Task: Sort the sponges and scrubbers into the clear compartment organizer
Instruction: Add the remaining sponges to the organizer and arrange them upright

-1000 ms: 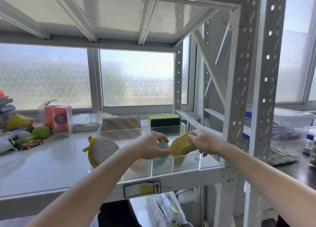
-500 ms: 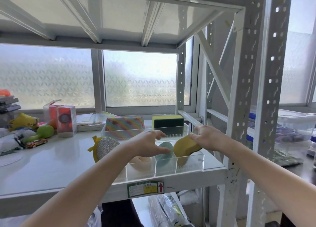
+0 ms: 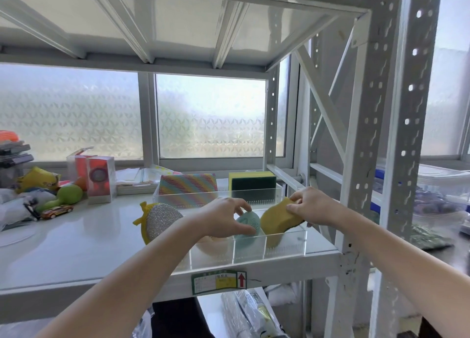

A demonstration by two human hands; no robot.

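toy car on shelf | green maraca behind | red boxes by window

Two bare forearms, no sleeves, left hand, right hand

Bright daylight through frosted windows, backlit scene, pale haze, wide-angle bending at edges, soft overall focus

place: storage or utility room | evidence: white perforated-steel shelving rack, frosted patterned windows behind | clutter: toy car, boxed goods, lidded plastic bins | load-label sticker on shelf edge
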